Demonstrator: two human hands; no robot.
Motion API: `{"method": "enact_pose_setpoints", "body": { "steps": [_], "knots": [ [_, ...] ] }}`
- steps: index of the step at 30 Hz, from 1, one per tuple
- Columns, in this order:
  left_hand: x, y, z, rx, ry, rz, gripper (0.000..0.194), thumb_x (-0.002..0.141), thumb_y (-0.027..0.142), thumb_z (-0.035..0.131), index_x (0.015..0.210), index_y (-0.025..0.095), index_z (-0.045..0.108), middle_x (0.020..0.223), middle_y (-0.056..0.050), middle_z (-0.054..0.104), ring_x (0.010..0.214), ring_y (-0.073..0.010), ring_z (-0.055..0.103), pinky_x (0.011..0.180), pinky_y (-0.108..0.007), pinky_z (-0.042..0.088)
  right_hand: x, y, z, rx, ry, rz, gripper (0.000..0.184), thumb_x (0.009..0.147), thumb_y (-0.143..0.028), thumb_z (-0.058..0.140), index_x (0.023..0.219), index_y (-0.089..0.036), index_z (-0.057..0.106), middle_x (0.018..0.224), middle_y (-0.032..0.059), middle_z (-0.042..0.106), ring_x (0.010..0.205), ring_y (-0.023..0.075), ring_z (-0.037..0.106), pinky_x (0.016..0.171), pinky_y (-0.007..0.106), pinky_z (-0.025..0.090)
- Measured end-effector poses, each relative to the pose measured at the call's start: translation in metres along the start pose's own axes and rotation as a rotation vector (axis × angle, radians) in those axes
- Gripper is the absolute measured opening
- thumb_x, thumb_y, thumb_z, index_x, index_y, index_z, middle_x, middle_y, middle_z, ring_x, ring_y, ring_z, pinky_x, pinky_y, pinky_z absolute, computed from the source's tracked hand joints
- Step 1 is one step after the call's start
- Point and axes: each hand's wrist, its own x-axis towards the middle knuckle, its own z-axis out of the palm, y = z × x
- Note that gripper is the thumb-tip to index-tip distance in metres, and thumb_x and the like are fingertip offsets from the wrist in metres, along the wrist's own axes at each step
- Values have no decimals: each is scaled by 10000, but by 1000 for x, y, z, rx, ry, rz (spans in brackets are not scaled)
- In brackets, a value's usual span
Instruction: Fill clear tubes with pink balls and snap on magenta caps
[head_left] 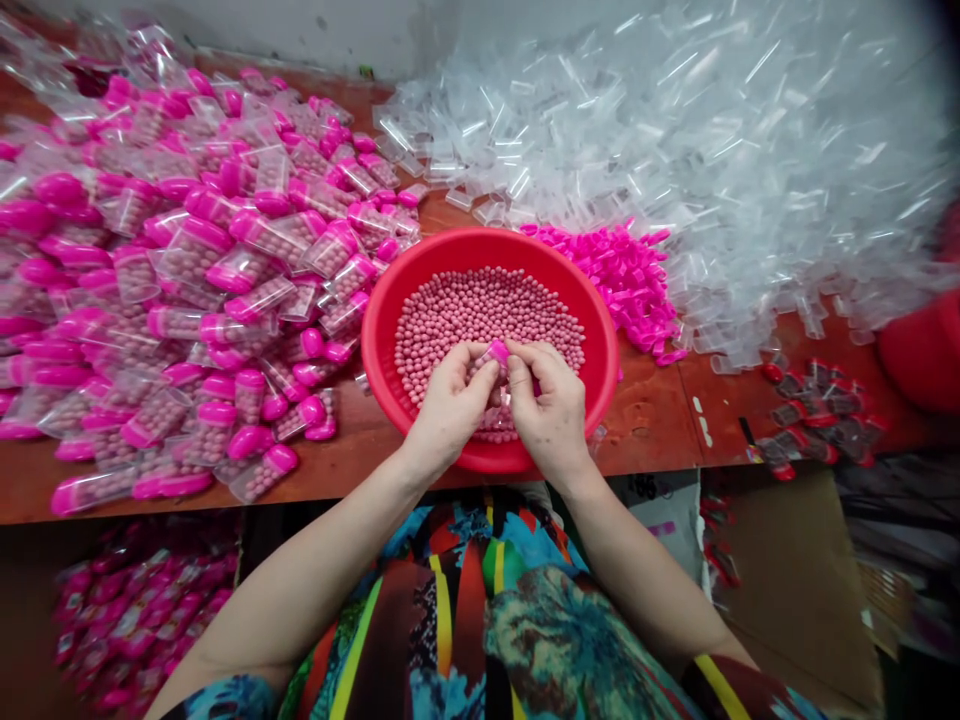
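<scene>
A red plastic bowl (379, 350) stands in front of me, holding a heap of small pink beads (480, 305). Over its near half, my left hand (454, 400) and my right hand (547, 405) meet around one small clear container with a bright pink cap (496, 352). The left thumb and fingers close round it. My right fingertips pinch at the capped end. Most of the container is hidden behind the fingers, so I cannot tell how full it is.
Many bead-filled containers with pink caps (202, 250) are piled at left. Loose pink caps (626, 280) lie behind the bowl at right, beside a big heap of clear empty containers (675, 150). Red-capped containers (817, 410) and a red tub (922, 350) are far right.
</scene>
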Motion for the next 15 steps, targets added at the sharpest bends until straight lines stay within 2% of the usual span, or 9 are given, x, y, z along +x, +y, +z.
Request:
{"method": "enact_pose_setpoints", "body": {
  "steps": [4,8,11,15],
  "knots": [
    [1,0,-1,9,36,-34,197,822,271,763,931,166,636,733,24,597,604,-79,527,575,-194,430,3,4,-4,-19,-106,-86,285,1029,-228,443,1191,-235,678,1095,120,728,1070,242,685,956,465,589],
    [3,6,-4,-71,-46,-67,316,777,348,823,981,169,663,768,10,620,606,-79,539,565,-196,423,15,10,-21,40,-231,-125,291,1033,-281,471,1210,-247,699,1136,107,727,1093,247,676,969,468,576],
    [3,10,-6,-49,-122,-77,319,773,368,830,970,164,685,736,10,613,585,-78,527,544,-201,404,28,15,-32,183,-255,-3,299,1031,-419,520,1246,-304,693,1093,48,746,983,217,703,890,421,594],
    [0,9,-4,8,-225,-139,287,777,360,822,934,156,695,745,-9,640,563,-81,524,535,-217,390,45,24,-23,392,-160,269,596,1016,-702,313,1317,-310,647,971,33,751,726,161,682,649,324,567]
  ]
}}
